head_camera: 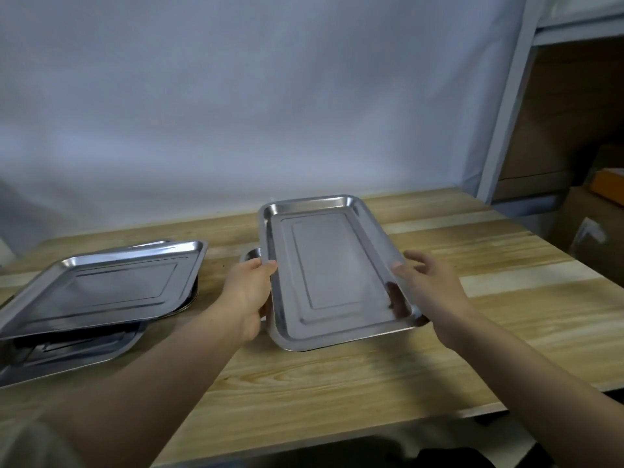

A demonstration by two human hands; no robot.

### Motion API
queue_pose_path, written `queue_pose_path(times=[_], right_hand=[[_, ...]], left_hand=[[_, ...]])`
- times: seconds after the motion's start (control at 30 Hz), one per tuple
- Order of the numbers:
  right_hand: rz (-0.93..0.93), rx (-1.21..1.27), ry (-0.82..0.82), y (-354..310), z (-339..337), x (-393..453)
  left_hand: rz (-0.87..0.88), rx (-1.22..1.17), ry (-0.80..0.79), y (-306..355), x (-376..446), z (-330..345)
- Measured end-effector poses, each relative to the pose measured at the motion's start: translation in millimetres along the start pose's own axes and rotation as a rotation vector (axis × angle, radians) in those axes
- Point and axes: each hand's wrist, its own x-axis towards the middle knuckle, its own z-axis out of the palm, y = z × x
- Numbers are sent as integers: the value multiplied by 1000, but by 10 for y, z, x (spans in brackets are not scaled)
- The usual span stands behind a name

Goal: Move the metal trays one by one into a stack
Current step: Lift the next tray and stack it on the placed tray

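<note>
Both bare forearms reach in from the lower edge, and each one ends at a long side of the same metal tray [332, 268]. At the left rim, the left hand [248, 292] grasps the tray: its thumb lies on top of the rim and its fingers are curled under it. At the right rim, the right hand [427, 285] has its fingers nearly straight and spread; the thumb touches the rim, but I cannot tell if the other fingers press on the metal or only hover beside it. This tray is rectangular, with its hollow side up, and its long axis runs away from the person, leaning a little to the left at the far end. One short end points to the wall and the other to the person. Under its left far part, a small rounded piece of another tray [251, 255] shows. On the left lies a loose stack of trays [111, 285], with the top one tilted and turned so that its long axis goes mostly left to right, well apart from the held tray. All of this rests on a wooden table [506, 298] with pale and darker planks. Behind it hangs a plain bluish-white sheet [270, 113]. At the right stands a metal shelf frame [506, 113] with cardboard boxes [557, 130].
</note>
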Motion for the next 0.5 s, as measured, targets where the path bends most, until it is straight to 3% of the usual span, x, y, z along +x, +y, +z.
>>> queue_pose_path(times=[0.07, 0.13, 0.2, 0.37, 0.5], right_hand=[[-169, -189, 44, -16, 15, -14], [-426, -556, 131, -22, 41, -32], [-637, -755, 114, -61, 117, -114], [-803, -939, -173, -132, 405, -323], [-787, -1056, -296, -75, 546, -310]], left_hand=[[-12, -62, 0, -8, -15, 12], [-8, -147, -4, -15, -25, 29], [-6, -261, -26, -15, -41, 57], [-92, -413, -124, 1, -147, 179], [-120, -416, -165, -62, -176, 195]])
